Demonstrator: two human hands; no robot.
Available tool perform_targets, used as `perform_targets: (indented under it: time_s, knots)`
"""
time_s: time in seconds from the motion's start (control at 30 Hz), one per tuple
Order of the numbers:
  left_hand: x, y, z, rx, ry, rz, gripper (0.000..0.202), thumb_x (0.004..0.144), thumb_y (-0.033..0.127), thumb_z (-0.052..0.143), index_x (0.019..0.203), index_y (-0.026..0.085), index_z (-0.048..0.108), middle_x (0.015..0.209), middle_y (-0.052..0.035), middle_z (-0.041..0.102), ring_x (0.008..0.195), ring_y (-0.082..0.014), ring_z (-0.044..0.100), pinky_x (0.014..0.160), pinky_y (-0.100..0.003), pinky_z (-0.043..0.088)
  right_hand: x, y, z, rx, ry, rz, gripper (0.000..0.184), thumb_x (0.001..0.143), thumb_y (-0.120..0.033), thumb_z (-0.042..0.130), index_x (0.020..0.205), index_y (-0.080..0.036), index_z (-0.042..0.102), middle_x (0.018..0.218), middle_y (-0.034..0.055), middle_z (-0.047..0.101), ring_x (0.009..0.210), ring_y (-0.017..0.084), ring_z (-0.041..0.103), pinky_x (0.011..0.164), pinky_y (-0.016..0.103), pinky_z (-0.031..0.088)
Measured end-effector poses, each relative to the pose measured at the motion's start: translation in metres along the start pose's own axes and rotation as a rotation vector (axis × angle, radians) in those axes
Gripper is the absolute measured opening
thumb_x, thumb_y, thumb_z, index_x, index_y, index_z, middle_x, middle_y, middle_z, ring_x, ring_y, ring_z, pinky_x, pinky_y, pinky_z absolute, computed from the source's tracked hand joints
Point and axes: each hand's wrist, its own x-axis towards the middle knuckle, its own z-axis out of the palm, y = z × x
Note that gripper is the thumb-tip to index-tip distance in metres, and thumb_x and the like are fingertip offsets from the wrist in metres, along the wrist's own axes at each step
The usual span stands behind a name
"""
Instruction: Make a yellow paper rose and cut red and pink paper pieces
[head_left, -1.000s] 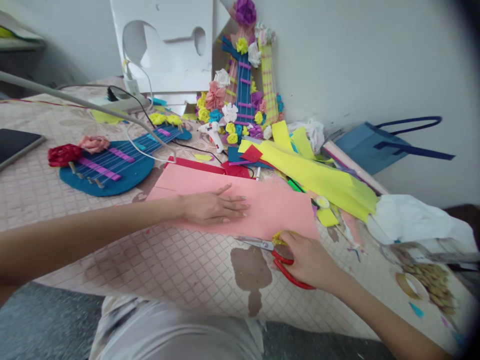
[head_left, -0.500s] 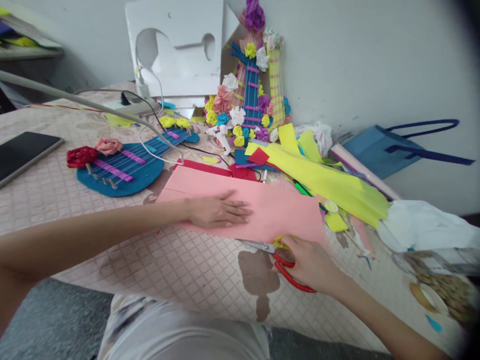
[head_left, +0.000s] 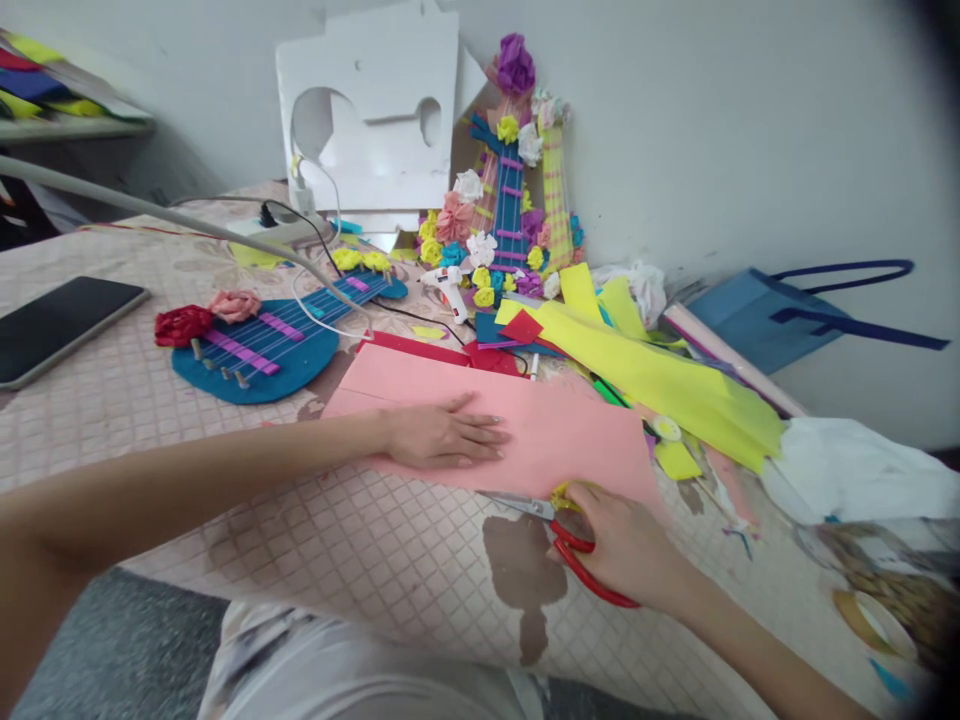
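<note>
A pink sheet point(head_left: 577, 430) lies flat across the middle of the table. My left hand point(head_left: 446, 435) rests palm down on it, fingers stretched out. In my right hand point(head_left: 630, 545) is a pair of scissors point(head_left: 574, 540) with red and yellow handles, my fingers wrapped round them. The blades point left along the near edge of the pink sheet; the far part of the blades is partly hidden by it. Red sheets point(head_left: 487, 358) show behind the pink sheet's far edge.
A blue guitar-shaped craft point(head_left: 300, 360) and a phone point(head_left: 67, 325) lie at left. Behind are a white glue gun point(head_left: 448, 290), decorated crafts point(head_left: 510, 200) and a white board point(head_left: 382, 150). To the right are yellow sheets point(head_left: 637, 365), a blue bag point(head_left: 765, 315) and a tape roll point(head_left: 874, 622).
The whole view has shifted slightly, so everything appears a little lower and mostly further right. Both hands and the scissors keep their places against the pink sheet.
</note>
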Motion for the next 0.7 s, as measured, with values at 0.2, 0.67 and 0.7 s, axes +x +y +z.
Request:
perform_targets:
  time_s: [0.2,0.67,0.7]
  knots:
    - [0.0005,0.0008,0.0002,-0.004,-0.05,-0.035,0.047,0.095,0.031,0.033,0.142,0.031,0.028,0.148,0.0008,0.03,0.14,-0.0151,0.016,0.113,-0.042,-0.011,0.0063,-0.0082,-0.0024,0.003,-0.036,0.005,0.045,0.068,-0.05,0.069,0.099,-0.021,0.054,0.091,0.0065,0.066,0.083,0.026,0.064,0.067,0.031,0.044]
    - [-0.0008,-0.001,0.0003,-0.036,0.007,-0.017,0.048,0.094,0.029,0.039,0.141,0.033,0.031,0.146,0.0014,0.035,0.139,-0.0157,0.019,0.114,-0.042,-0.008,0.0015,-0.0039,0.0028,-0.052,0.021,-0.038,0.039,0.067,-0.048,0.07,0.091,-0.021,0.054,0.087,0.0056,0.066,0.083,0.026,0.063,0.069,0.032,0.045]
    - [-0.0017,-0.0008,-0.0016,-0.026,0.01,-0.02,0.048,0.094,0.03,0.038,0.141,0.032,0.031,0.146,0.001,0.034,0.14,-0.0162,0.018,0.114,-0.043,-0.008,0.0012,-0.0051,0.0016,-0.042,0.019,-0.031,0.04,0.066,-0.048,0.071,0.091,-0.021,0.053,0.088,0.0053,0.066,0.084,0.025,0.063,0.069,0.032,0.045]
